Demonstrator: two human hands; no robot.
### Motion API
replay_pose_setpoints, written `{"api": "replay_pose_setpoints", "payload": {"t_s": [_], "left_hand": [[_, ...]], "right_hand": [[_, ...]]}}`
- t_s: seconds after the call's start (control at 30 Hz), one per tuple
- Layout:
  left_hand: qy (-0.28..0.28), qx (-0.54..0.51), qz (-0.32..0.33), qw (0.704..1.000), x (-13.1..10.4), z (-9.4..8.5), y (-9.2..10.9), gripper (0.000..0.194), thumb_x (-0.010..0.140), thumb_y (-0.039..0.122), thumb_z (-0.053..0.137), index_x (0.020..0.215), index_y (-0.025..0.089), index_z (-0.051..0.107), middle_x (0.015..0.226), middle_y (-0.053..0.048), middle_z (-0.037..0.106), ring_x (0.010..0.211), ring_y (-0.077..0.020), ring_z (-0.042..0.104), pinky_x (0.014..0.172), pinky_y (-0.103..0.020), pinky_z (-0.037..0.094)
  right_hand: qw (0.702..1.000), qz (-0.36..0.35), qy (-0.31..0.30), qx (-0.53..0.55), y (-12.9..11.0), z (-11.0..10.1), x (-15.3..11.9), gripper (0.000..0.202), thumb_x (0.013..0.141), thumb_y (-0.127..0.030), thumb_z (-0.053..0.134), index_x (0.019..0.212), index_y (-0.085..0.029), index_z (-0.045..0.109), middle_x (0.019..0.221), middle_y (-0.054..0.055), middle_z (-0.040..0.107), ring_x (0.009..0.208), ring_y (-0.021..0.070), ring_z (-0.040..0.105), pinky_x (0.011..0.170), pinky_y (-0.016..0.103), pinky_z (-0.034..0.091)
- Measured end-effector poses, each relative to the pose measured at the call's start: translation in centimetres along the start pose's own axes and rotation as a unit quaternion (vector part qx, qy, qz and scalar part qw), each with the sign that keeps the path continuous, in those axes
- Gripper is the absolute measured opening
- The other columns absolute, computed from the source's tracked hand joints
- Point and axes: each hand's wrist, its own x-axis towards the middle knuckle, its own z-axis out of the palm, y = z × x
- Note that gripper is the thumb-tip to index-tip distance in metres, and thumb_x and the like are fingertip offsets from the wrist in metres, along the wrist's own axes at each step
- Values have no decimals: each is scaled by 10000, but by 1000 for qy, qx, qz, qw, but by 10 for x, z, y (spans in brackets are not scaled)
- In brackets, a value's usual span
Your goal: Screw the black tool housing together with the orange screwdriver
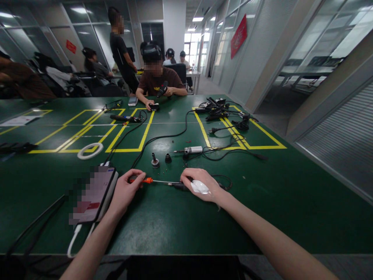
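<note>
We have the left hand (128, 187) closed on the handle of an orange-handled screwdriver (148, 180), its shaft pointing right; our right hand (201, 182) is curled over a dark tool (178, 186) lying along the green counter (145, 233). Just beyond the hands stand 3 small dark fittings (168, 158), the leftmost with a wider round base, and the silver-bodied iron (194, 150) lies behind the rightmost. Phone (94, 190) close by our left forearm, propped at a slant, white cable (71, 241) hanging towards the near edge; a white ring (90, 151) lies past it. Long black cord (163, 137) winds across beyond the fittings, and a cord heap (217, 109) fills part of the right-hand yellow outlines. Across from us, a seated person (159, 81) holds a dark device at the far side. Green surface spreads between our forearms to the straight near edge, and widens right of the right hand towards the slanting right edge. Our right palm hides the dark tool's middle and the fingertips beneath; exact contact between shaft tip and tool, we cannot tell. Phone screen partly pixelated.
</note>
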Motion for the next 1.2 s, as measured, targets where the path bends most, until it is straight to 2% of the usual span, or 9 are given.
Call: {"api": "replay_pose_setpoints", "payload": {"t_s": [0.17,0.43,0.87,1.2], "left_hand": [[-13,-9,-1,1000,0,-1,1,392,606,507,771,787,162,734,541,31,564,517,-125,419,524,-244,289],[-20,-46,17,999,-2,-2,4,277,593,377,765,769,172,704,642,11,638,550,-125,466,559,-249,351],[-25,-24,14,999,-3,-2,5,308,613,432,780,774,181,699,550,28,595,542,-150,508,569,-261,385],[-18,-18,16,1000,-1,-2,2,337,613,468,794,769,188,692,544,39,574,527,-137,482,538,-249,360]], "right_hand": [[1000,-1,5,4,1,2,0,231,993,-171,544,789,-178,652,835,38,705,749,163,632,719,262,401],[1000,2,1,-1,0,0,0,226,988,-169,544,795,-180,661,830,34,700,742,162,625,713,265,398],[1000,-6,7,12,0,0,-1,239,987,-173,543,782,-180,666,819,33,695,726,158,615,705,267,407],[1000,0,-2,8,-1,-2,-1,231,993,-176,538,797,-179,662,831,37,702,731,158,620,703,260,406]]}}
